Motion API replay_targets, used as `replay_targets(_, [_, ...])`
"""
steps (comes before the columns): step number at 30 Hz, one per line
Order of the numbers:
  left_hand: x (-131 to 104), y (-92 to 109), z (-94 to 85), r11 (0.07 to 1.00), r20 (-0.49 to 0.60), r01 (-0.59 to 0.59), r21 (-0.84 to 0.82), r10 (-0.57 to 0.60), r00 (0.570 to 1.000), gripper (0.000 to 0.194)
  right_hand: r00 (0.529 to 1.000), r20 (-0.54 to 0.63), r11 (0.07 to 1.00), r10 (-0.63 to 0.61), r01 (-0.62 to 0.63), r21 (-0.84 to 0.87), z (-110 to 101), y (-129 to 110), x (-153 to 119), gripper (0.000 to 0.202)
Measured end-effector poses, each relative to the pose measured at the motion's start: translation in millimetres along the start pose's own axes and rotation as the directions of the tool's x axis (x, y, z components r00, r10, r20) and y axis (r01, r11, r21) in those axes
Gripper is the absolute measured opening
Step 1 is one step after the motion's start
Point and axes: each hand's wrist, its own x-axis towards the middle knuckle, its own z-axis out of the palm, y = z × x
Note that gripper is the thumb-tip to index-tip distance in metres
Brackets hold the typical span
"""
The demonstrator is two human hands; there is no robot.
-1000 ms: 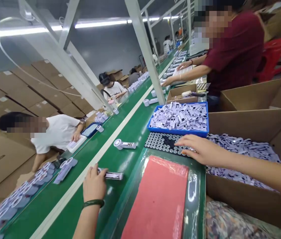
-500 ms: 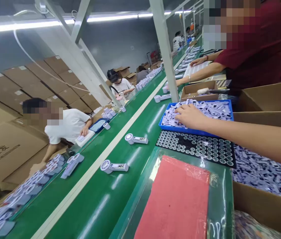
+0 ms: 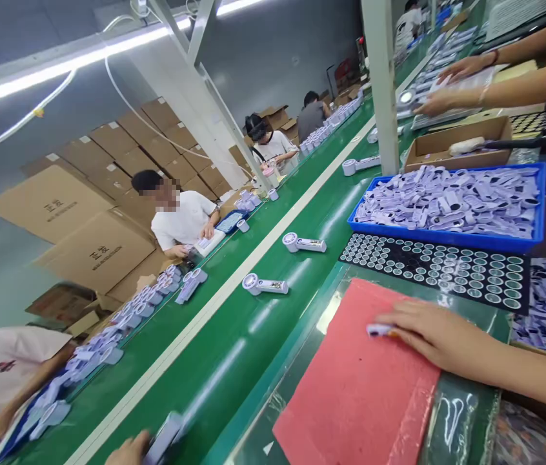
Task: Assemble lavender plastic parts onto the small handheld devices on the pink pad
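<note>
My right hand (image 3: 423,332) is over the red mat (image 3: 350,381), its fingers pinched on a small lilac plastic cover (image 3: 378,330). At the bottom edge my left hand (image 3: 130,450), partly cut off and blurred, grips a lilac handheld fan (image 3: 164,439) above the green conveyor belt (image 3: 215,361). Ahead on the belt lie a handheld fan (image 3: 266,285) with its handle's inside exposed and another fan (image 3: 304,243) like it. Beyond the mat, a blue tray (image 3: 447,236) is heaped with lilac covers (image 3: 447,200).
A black sheet of round stickers (image 3: 432,268) lies between tray and mat. A white post (image 3: 383,90) rises beside the belt. A carton (image 3: 457,145) stands behind the tray. Co-workers sit across the belt; another person's hands (image 3: 447,90) work at upper right.
My right hand has come from the blue tray back to the red mat with a lilac cover. My left hand and a fan have entered at the bottom. The view has shifted left.
</note>
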Motion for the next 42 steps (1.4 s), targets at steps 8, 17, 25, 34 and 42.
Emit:
replay_targets(8, [-66,204,-68.9,0.72,-0.327,-0.658,-0.219,0.582,0.745,0.045,0.984,-0.091,0.966,0.151,-0.127,0.226,-21,-22,0,0.033])
replay_targets(17, [-96,299,-54.6,0.428,-0.484,-0.795,-0.43,0.634,0.603,0.036,0.974,0.138,0.957,0.182,-0.207,0.201,-39,-63,1,0.022])
replay_targets(25, [-114,295,-54.7,0.239,-0.558,-0.736,-0.633,0.519,0.648,0.024,0.964,0.224,0.988,0.141,-0.121,-0.099,-16,-83,12,0.024])
replay_targets(34, [-113,301,-54.0,0.215,-0.526,-0.676,-0.705,0.481,0.701,0.026,0.959,0.282,0.914,0.043,-0.151,0.377,-7,-51,9,0.021])
replay_targets(42, [-145,293,-52.4,0.294,-0.498,-0.689,-0.662,0.515,0.698,0.027,0.93,0.367,0.962,0.037,-0.132,0.238,3,-43,-24,0.042])
